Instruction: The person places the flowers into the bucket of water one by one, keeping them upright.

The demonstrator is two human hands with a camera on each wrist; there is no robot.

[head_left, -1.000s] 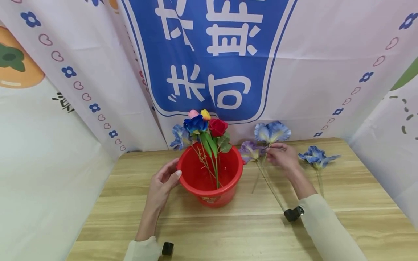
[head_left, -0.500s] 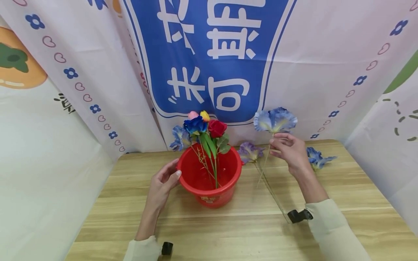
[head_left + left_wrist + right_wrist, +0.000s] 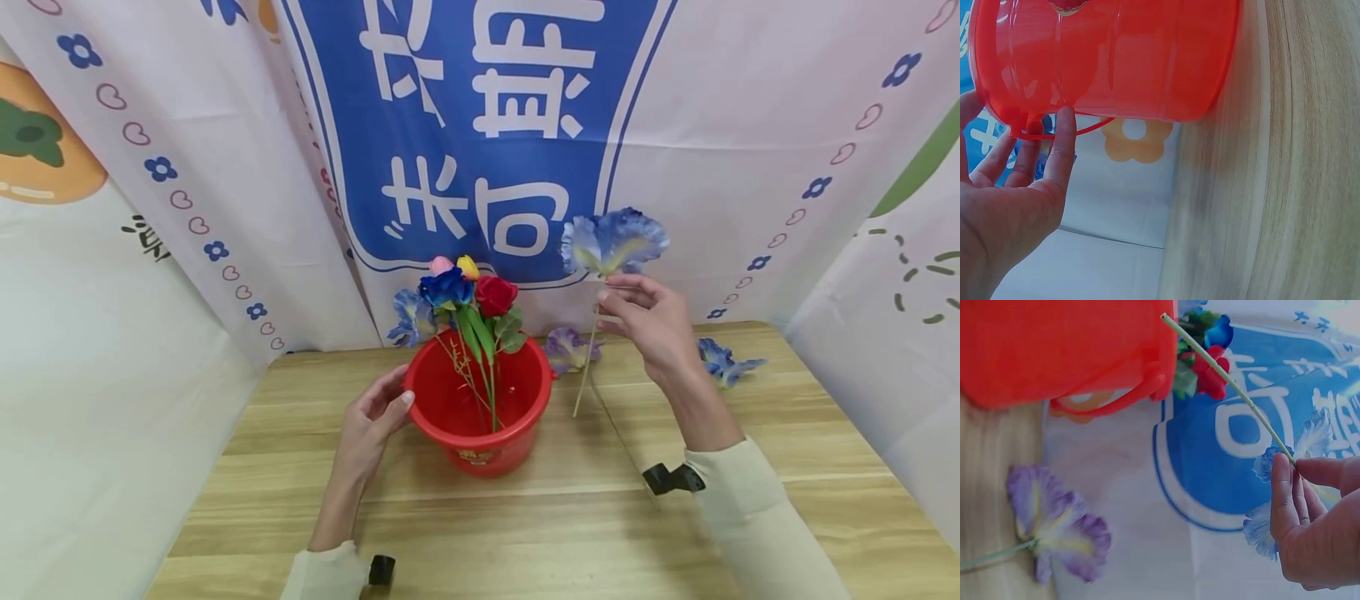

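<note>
And here I have my right hand [image 3: 651, 325] pinching a blue artificial iris [image 3: 628, 237] just under its bloom, one-thirty from the red bucket [image 3: 513, 452], my left hand [image 3: 377, 414] touching its nine-o'clock side, fingers loosely spread: carrying-over, I'd judge, calling for a nine-o'clock shift above it.

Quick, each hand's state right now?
Left hand: open, touching the round red plastic bucket.
Right hand: holding a ruffled light-blue artificial flower by its stem.

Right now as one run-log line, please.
left hand: touching bucket | right hand: pinching pale-blue flower, clear of table | bucket: upright, bunch inside | table: purple flower, blue flower
</note>
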